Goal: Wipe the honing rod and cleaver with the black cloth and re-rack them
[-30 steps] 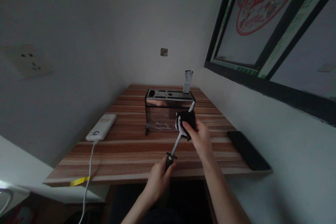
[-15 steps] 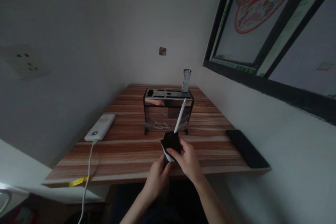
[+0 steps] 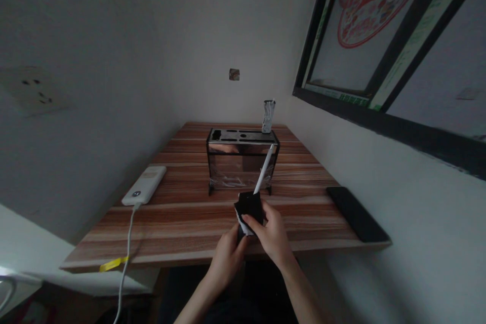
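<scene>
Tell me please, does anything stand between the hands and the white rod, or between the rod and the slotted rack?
A black cloth lies between the right hand and the rod; the left hand holds the rod's lower end bare. Between the rod and the rack, nothing visible lies on the table.

- Looks like a plain room at home: a small wooden desk (image 3: 182,223) tucked into a white-walled corner.
- Red paper-cut (image 3: 366,2) on the window.
- Power bank (image 3: 145,185) at the desk's left edge, phone (image 3: 357,213) at its right.
</scene>
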`<state>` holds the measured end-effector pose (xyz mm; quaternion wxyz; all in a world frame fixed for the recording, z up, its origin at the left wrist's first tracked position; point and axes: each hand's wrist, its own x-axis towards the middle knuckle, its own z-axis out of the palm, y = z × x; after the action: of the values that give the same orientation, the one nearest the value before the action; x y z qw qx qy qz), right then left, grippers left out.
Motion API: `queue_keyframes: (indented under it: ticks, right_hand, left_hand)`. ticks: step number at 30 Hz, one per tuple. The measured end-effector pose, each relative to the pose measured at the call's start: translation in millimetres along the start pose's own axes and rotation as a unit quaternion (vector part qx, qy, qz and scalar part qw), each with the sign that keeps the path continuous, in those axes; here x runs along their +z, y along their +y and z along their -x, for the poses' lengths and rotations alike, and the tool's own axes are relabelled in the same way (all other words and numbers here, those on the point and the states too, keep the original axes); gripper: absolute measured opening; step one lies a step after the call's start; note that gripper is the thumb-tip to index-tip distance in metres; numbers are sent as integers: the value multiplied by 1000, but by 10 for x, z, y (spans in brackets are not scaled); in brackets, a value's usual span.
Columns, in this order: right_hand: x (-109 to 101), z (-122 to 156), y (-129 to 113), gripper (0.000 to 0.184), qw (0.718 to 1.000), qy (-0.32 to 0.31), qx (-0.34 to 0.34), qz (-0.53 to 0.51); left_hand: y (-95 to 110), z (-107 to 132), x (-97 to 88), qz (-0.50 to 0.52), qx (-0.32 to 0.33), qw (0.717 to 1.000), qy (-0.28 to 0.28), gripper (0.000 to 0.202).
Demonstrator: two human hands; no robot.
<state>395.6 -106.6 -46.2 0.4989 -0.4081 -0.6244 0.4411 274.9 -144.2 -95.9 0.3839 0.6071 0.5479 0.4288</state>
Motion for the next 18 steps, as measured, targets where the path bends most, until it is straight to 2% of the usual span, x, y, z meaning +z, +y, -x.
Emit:
queue_keyframes:
  ticks: [9,18]
  right_hand:
    - [-23,-35,38,31,1000,9,14,-21]
    - [-139,-183,-70,33,999,27,11,-38]
  left_hand:
    - [-20,-14,14,9,10,1000,-2,25]
    - [42,0,4,-9,0,1000,-9,29]
